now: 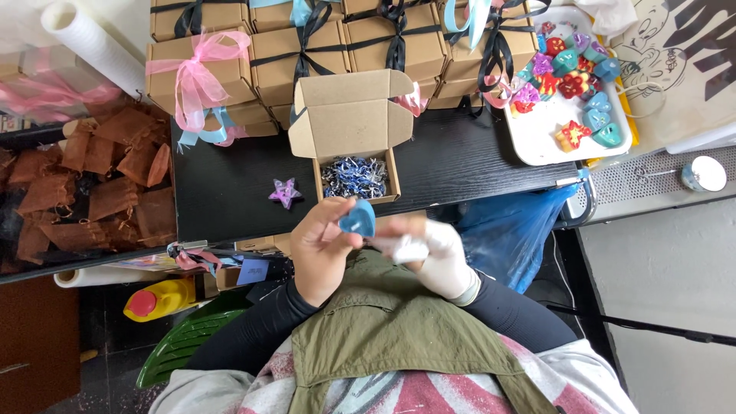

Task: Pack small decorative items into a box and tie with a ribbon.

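Note:
My left hand (322,245) is bare and grips a blue heart-shaped piece (358,218) just in front of my chest. My right hand (429,249), in a white glove, is closed around a small white object (410,249) right beside the heart; motion blur hides what it is. Just beyond both hands an open cardboard box (354,130) stands on the black table (230,192), its lid up, with dark blue and white shredded filling (356,176) inside. A purple star-shaped piece (285,192) lies left of the box.
Several closed cardboard boxes (299,54) tied with black, pink and blue ribbons line the table's far edge. A white tray (537,134) of coloured heart and star pieces sits at the right. Brown pouches (100,176) fill a bin at left. A blue plastic bag (510,218) hangs below.

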